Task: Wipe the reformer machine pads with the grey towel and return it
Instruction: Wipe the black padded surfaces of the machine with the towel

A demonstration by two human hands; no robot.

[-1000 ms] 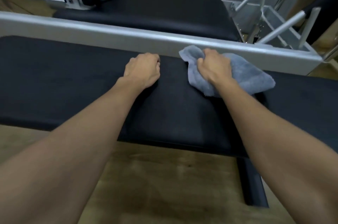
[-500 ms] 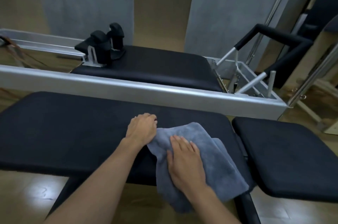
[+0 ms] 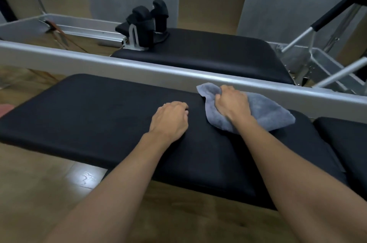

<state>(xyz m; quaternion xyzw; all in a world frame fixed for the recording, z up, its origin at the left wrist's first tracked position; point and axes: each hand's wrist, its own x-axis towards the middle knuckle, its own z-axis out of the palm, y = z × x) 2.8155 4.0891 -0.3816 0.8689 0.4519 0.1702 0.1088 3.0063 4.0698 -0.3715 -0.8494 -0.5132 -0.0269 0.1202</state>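
A long black pad (image 3: 95, 115) lies across the near side of the reformer machine. On its far right part sits the grey towel (image 3: 266, 112), bunched up against the silver frame rail. My right hand (image 3: 231, 103) grips the towel with curled fingers and presses it onto the pad. My left hand (image 3: 170, 118) rests on the pad a little to the left of the towel, fingers loosely curled, holding nothing. A second black pad, the carriage (image 3: 208, 54), lies beyond the rail.
A silver frame rail (image 3: 119, 66) runs across behind the near pad. Black shoulder rests (image 3: 147, 24) stand on the carriage's left end. A foot bar (image 3: 325, 18) rises at the far right. Another black pad (image 3: 345, 139) adjoins on the right. Wooden floor lies below.
My right hand went from flat on the spread towel near the pad's front edge to gripping it bunched at the far edge by the rail. My left hand stayed on the pad.
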